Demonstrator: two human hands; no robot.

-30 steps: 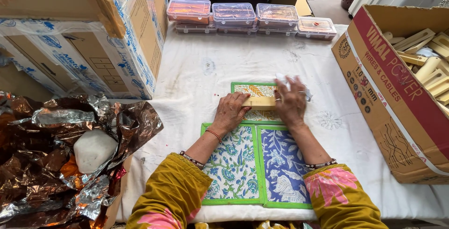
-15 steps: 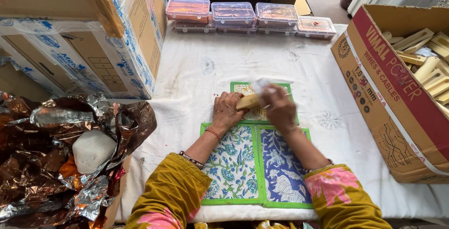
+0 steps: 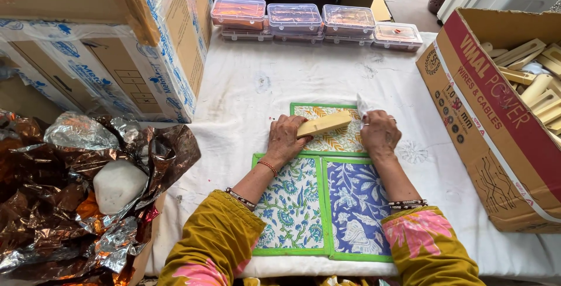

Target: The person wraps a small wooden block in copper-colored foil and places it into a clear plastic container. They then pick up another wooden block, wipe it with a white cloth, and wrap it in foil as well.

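We see the left hand (image 3: 286, 140) gripping the near end of a pale wooden block (image 3: 324, 125), fingers curled round it. The block is tilted, far end raised, over the yellow-patterned mat (image 3: 333, 141) with green trim. The right hand (image 3: 381, 134) is closed loosely, pinching a small white scrap (image 3: 362, 105) between thumb and fingers, just beside the block's far end. We cannot tell if scrap and block touch.

Two more green-edged printed mats lie nearer the body, side by side: a blue-green floral mat (image 3: 292, 210) on the left and a blue-purple floral mat (image 3: 356, 204) on the right. Both forearms rest across them. All three mats sit on a white cloth (image 3: 245, 99) covering the table.

Surroundings:
- Far edge: a row of four clear lidded plastic boxes (image 3: 318, 20), orange-red contents, well apart from the hands.
- Right: an open red-sided cardboard carton (image 3: 497, 128) holding more pale wooden pieces (image 3: 537, 70), close to the right forearm.
- Left: a large taped cardboard box (image 3: 99, 64), its corner crowding the cloth.
- Near left: crumpled brown and silver foil (image 3: 70, 204) with a white rounded lump (image 3: 120, 184) lying in it, beside the left elbow.

Nothing lies between hands and block. Sleeves are mustard with pink flowers, bangles at both wrists.
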